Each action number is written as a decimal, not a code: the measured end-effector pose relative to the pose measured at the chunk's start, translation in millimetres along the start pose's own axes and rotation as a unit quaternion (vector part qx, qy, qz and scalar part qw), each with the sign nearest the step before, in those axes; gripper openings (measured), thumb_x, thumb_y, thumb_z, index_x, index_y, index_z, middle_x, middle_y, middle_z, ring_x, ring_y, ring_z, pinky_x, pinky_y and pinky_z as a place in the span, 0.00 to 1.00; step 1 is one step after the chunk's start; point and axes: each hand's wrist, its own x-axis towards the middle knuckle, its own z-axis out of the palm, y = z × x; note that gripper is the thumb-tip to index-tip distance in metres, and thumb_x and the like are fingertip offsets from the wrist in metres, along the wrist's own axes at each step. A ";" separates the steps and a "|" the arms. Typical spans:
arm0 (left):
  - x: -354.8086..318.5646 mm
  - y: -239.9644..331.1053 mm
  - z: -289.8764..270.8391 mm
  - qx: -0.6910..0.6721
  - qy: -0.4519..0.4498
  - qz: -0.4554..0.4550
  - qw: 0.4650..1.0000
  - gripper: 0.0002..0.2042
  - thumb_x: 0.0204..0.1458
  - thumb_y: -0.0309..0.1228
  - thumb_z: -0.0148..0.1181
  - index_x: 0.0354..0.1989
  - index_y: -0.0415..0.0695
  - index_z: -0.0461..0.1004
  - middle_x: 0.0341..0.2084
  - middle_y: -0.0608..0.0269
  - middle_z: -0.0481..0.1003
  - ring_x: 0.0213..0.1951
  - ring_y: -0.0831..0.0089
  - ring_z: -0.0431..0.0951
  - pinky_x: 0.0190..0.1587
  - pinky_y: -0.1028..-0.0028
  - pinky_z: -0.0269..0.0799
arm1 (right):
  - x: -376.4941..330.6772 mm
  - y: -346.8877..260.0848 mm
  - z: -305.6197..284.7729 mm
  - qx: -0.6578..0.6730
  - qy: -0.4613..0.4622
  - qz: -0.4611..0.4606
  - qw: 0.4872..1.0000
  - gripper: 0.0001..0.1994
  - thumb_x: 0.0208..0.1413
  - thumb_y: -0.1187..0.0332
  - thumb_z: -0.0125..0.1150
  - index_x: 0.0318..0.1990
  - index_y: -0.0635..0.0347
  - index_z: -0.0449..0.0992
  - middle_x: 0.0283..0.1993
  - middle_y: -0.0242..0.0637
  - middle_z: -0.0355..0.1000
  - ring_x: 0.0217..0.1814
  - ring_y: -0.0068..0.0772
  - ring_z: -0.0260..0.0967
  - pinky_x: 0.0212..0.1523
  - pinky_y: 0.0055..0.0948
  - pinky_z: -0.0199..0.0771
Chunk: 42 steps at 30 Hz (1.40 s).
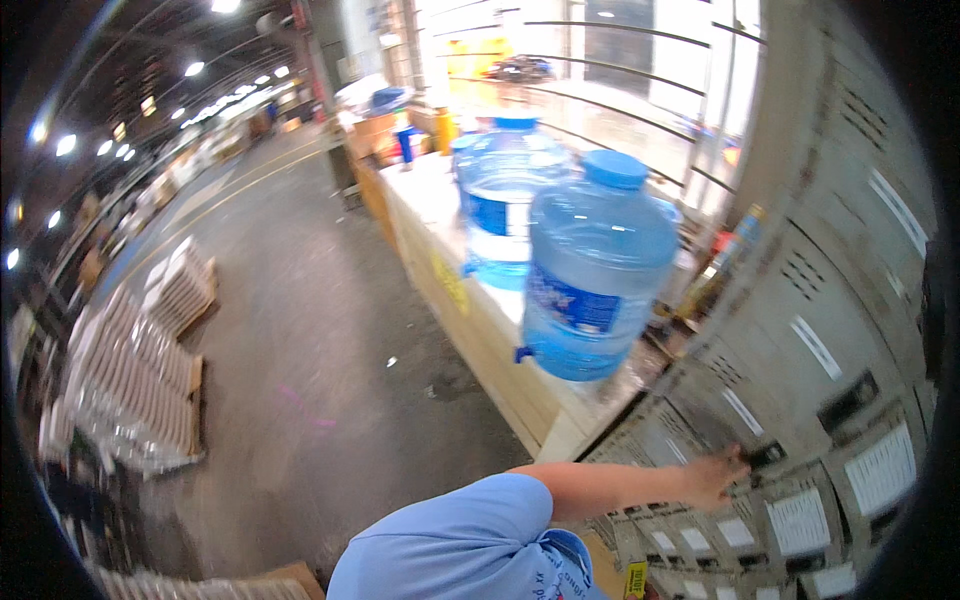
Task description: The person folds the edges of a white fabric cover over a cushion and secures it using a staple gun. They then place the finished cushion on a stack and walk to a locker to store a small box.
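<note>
My left arm, in a light blue short sleeve [450,540], stretches to the right across a bank of grey metal lockers [790,290]. My left hand [712,478] is at a locker front, its fingertips beside a dark recessed handle [767,456]. Blur hides how the fingers are set and whether they grip the handle. At the bottom edge, close to my chest, a small yellow item with dark print [636,578] shows. Only a sliver of my right hand [651,593] appears beside it, seemingly holding it.
Two large clear-blue water jugs, a nearer one [600,265] and a farther one [505,195], stand on a long ledge [470,320] beneath a barred window [620,60]. Wrapped stacks on pallets [135,390] line the grey floor [300,330] at left. White paper labels [798,520] cover several locker doors.
</note>
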 end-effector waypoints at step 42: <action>-1384.6 332.9 -130.1 -0.157 0.970 0.028 -0.182 0.27 0.64 0.59 0.58 0.59 0.49 0.76 0.49 0.53 0.80 0.50 0.49 0.80 0.55 0.43 0.76 | -704.2 -118.5 1276.8 -0.184 -0.866 -0.427 0.186 0.18 0.62 0.65 0.69 0.57 0.58 0.81 0.46 0.44 0.82 0.44 0.41 0.84 0.47 0.37 0.82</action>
